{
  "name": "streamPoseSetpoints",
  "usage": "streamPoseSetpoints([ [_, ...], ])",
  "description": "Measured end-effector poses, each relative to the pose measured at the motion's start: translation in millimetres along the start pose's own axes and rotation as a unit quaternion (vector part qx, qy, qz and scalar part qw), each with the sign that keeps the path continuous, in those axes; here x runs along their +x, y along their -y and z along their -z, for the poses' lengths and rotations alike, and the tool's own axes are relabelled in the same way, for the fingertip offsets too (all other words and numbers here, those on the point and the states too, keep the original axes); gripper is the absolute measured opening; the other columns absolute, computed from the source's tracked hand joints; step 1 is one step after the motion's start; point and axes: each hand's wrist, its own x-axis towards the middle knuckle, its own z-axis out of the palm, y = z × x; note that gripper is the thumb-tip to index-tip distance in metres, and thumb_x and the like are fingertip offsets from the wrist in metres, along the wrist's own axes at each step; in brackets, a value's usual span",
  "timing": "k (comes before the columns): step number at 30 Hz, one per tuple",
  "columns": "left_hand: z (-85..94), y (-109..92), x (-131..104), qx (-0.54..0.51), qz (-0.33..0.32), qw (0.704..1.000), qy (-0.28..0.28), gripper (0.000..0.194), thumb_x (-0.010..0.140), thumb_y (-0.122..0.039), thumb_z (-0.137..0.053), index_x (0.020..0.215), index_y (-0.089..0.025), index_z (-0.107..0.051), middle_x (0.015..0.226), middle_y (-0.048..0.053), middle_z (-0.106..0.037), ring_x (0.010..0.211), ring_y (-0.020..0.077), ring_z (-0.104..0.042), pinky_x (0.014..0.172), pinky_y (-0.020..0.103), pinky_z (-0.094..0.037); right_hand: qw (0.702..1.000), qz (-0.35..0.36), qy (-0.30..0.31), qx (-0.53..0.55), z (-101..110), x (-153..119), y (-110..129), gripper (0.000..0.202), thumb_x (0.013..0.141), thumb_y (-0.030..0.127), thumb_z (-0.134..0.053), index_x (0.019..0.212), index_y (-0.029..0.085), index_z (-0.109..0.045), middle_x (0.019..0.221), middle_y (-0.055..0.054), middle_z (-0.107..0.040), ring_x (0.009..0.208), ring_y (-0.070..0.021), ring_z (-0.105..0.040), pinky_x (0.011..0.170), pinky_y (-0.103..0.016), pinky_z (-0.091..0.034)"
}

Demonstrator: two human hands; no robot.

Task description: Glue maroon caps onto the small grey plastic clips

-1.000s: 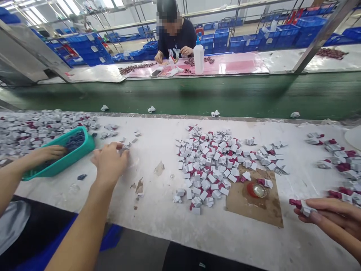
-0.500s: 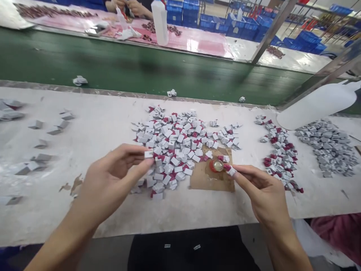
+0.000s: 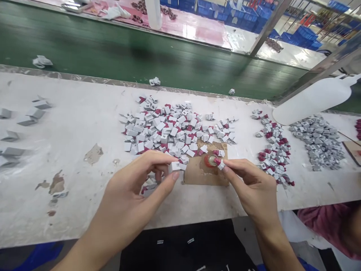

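Between thumb and fingers, my left hand [image 3: 141,184] pinches a small light-grey plastic block [image 3: 174,166] at the front of a heap. My right hand [image 3: 251,180] is closed on a small grey-and-maroon plastic piece [image 3: 220,163], its maroon end at a small round red-rimmed cap [image 3: 210,161]. Whether the piece touches the cap I cannot tell. The cap sits on a stained cardboard sheet [image 3: 203,176], with other grey-and-maroon pieces [image 3: 218,153] by it. Behind my left hand spreads the heap of grey and maroon pieces [image 3: 166,126].
Grey blocks [image 3: 26,120] lie scattered at the left. On the right are a row of grey-and-maroon pieces [image 3: 272,143], a grey heap [image 3: 318,141] and a leaning white bottle [image 3: 313,99]. A green conveyor belt [image 3: 113,52] runs behind. A maroon sleeve [image 3: 324,226] shows at lower right.
My left hand has moved right with its block, nearer to the cardboard. My right hand's piece has come closer to the cap. The view has shifted, so the scene sits higher and further left.
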Motion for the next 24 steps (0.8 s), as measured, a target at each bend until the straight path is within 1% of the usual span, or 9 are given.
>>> streamPoseSetpoints([
  [2,0.0,-4,-2,0.009,-0.009,1.000,-0.002,0.017,0.108,-0.031,-0.081,0.123,-0.040,-0.082,0.110,-0.003,-0.078,0.096,0.0170,-0.072,0.083,0.029,-0.060,1.000,-0.004,0.005,-0.003,0,1,1,0.014,0.104,0.025,-0.086,0.109,0.033,-0.096,0.108,-0.002,-0.093,0.100,-0.0219,-0.088,0.089,-0.033,-0.074],
  [4,-3.1,-5,-2,0.004,-0.008,1.000,0.018,0.017,0.110,-0.032,-0.081,0.125,-0.040,-0.082,0.109,-0.003,-0.078,0.095,0.0170,-0.073,0.084,0.029,-0.061,1.000,-0.008,0.007,-0.008,0,2,1,0.013,0.104,0.025,-0.086,0.108,0.032,-0.096,0.107,-0.003,-0.092,0.100,-0.0223,-0.087,0.088,-0.033,-0.074],
  [8,-21.2,-5,5,-0.047,0.030,0.997,0.056,0.014,0.111,-0.039,-0.080,0.124,-0.037,-0.083,0.108,-0.002,-0.082,0.096,0.0183,-0.079,0.087,0.031,-0.065,0.999,-0.027,0.009,0.022,1,4,1,0.011,0.103,0.027,-0.088,0.107,0.032,-0.096,0.108,-0.003,-0.092,0.100,-0.0220,-0.087,0.088,-0.032,-0.073],
  [10,-34.3,-6,11,-0.096,0.063,0.991,0.065,0.015,0.110,-0.040,-0.081,0.123,-0.034,-0.082,0.110,-0.001,-0.085,0.100,0.0195,-0.082,0.091,0.032,-0.068,0.996,-0.049,0.004,0.076,2,5,0,0.010,0.102,0.028,-0.091,0.108,0.034,-0.096,0.107,-0.002,-0.093,0.098,-0.0214,-0.089,0.087,-0.030,-0.073],
  [12,-47.5,-10,18,-0.157,0.092,0.979,0.087,0.013,0.110,-0.038,-0.080,0.120,-0.031,-0.080,0.115,0.001,-0.087,0.105,0.0212,-0.085,0.095,0.033,-0.071,0.985,-0.079,0.003,0.152,1,6,1,0.009,0.103,0.031,-0.093,0.110,0.036,-0.096,0.108,-0.002,-0.094,0.099,-0.0214,-0.090,0.088,-0.030,-0.074],
  [16,-66.6,-20,29,-0.269,0.108,0.947,0.139,0.008,0.111,-0.032,-0.077,0.117,-0.027,-0.078,0.117,0.003,-0.090,0.111,0.0215,-0.088,0.099,0.031,-0.073,0.951,-0.134,0.026,0.276,-2,7,3,0.012,0.100,0.040,-0.098,0.111,0.035,-0.096,0.107,-0.004,-0.094,0.099,-0.0257,-0.091,0.093,-0.038,-0.076],
  [18,-71.1,-23,31,-0.285,0.102,0.943,0.139,0.008,0.112,-0.030,-0.077,0.118,-0.026,-0.078,0.117,0.002,-0.090,0.111,0.0205,-0.088,0.100,0.030,-0.073,0.943,-0.142,0.028,0.301,-4,7,5,0.014,0.098,0.042,-0.100,0.109,0.034,-0.096,0.106,-0.004,-0.094,0.096,-0.0263,-0.092,0.092,-0.040,-0.077],
  [20,-73.0,-24,31,-0.287,0.097,0.943,0.136,0.008,0.112,-0.030,-0.077,0.118,-0.026,-0.078,0.116,0.002,-0.090,0.111,0.0202,-0.088,0.100,0.029,-0.073,0.940,-0.141,0.029,0.310,-4,8,6,0.013,0.097,0.041,-0.100,0.108,0.034,-0.097,0.108,-0.004,-0.094,0.095,-0.0252,-0.092,0.092,-0.038,-0.077],
  [24,-73.5,-22,31,-0.286,0.090,0.944,0.139,0.009,0.112,-0.032,-0.078,0.119,-0.027,-0.079,0.123,0.002,-0.090,0.116,0.0205,-0.087,0.102,0.029,-0.073,0.944,-0.123,0.044,0.304,-3,9,7,0.009,0.102,0.037,-0.096,0.110,0.037,-0.097,0.112,-0.001,-0.094,0.100,-0.0226,-0.091,0.094,-0.034,-0.076],
])
